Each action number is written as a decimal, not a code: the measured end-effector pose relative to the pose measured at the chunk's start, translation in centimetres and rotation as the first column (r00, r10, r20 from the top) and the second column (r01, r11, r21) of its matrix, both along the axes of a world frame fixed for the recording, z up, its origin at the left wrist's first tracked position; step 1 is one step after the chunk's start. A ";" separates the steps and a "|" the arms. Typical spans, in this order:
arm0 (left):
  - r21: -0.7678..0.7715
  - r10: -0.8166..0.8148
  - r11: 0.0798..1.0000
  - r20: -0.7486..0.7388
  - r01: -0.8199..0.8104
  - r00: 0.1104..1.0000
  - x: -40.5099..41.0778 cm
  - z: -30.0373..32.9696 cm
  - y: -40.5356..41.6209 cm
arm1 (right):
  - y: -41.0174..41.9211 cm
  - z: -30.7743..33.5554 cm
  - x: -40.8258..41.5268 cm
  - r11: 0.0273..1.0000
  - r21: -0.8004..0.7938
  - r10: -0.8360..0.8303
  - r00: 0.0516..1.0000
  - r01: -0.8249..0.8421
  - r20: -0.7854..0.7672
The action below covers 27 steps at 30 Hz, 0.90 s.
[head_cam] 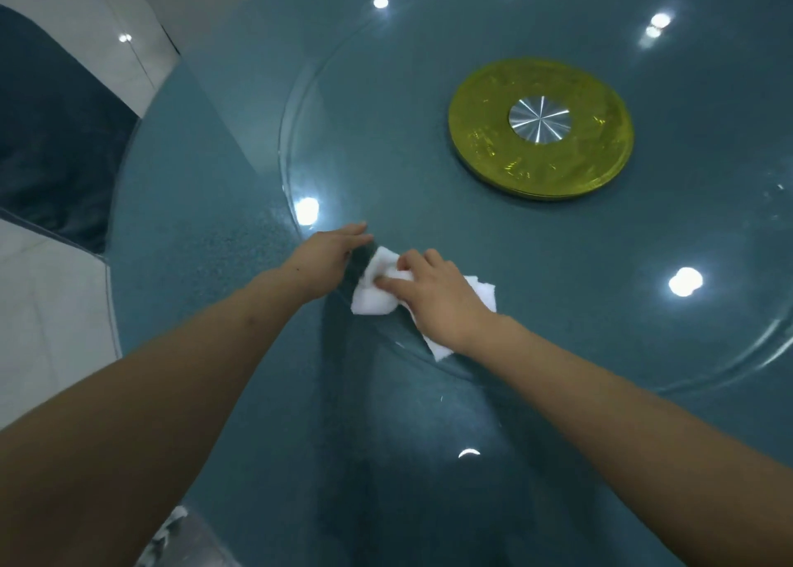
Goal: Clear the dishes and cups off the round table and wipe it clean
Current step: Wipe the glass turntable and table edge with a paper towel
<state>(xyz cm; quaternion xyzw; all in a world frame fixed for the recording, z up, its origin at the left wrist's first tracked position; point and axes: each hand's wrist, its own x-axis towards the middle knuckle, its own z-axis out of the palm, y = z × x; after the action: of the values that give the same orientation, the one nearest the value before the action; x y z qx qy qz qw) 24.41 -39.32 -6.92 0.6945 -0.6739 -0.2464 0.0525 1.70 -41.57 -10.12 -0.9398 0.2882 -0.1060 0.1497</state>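
The round teal table [206, 232] carries a clear glass turntable [429, 206] with a yellow hub [540, 133] at its middle. A white cloth [373, 292] lies on the near left rim of the glass. My right hand [433, 296] lies on top of the cloth, fingers bent over it and pressing it down. My left hand [330, 257] is just left of the cloth with straight fingers touching the glass rim. No dishes or cups are in view.
A dark blue chair back [55, 137] stands beyond the table's left edge, with white floor tiles [47, 309] around it. Ceiling lights reflect off the glass. Something pale and crumpled [171, 523] sits at the table's near edge.
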 end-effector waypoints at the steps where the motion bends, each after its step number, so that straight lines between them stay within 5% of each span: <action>1: 0.008 0.008 1.000 -0.006 -0.008 1.000 0.1 -0.2 0.1 | 0.9 -0.3 -1.8 0.997 0.008 0.072 0.997 -0.072 0.006; 6: 0.033 0.024 0.999 -0.051 -0.023 0.998 -0.6 -1.0 0.7 | 3.5 1.1 -11.6 0.936 0.131 0.337 0.938 -0.326 -0.077; 8: 0.031 0.023 0.999 -0.025 -0.023 0.999 -1.0 -1.0 0.8 | 2.4 1.9 -13.1 0.934 0.181 0.318 0.947 -0.306 -0.040; 12: 0.019 0.098 0.995 0.056 -0.100 0.994 -2.8 -0.6 0.4 | -2.5 1.6 -12.7 0.999 0.047 -0.007 0.997 0.004 0.082; 16: -0.048 0.148 0.988 0.049 -0.145 0.988 -7.9 -0.8 -0.4 | -3.8 -0.2 -11.9 0.927 0.013 -0.375 0.918 0.376 0.127; 24: 0.020 0.119 0.992 0.214 -0.126 0.970 -11.4 -3.1 -1.1 | 0.9 -0.7 -19.1 0.995 -0.094 0.038 0.998 -0.033 0.046; 27: 0.011 0.110 0.993 0.214 -0.115 0.971 -10.9 -3.3 -2.4 | -5.9 -0.4 -19.4 0.984 -0.116 -0.126 0.990 0.133 0.060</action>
<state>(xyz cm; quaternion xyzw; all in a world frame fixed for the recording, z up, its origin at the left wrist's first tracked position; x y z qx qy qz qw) 13.48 -41.74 -10.24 0.7546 -0.6322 -0.1750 -0.0142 -17.73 -47.49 -10.49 -0.9233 0.3378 -0.1571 0.0931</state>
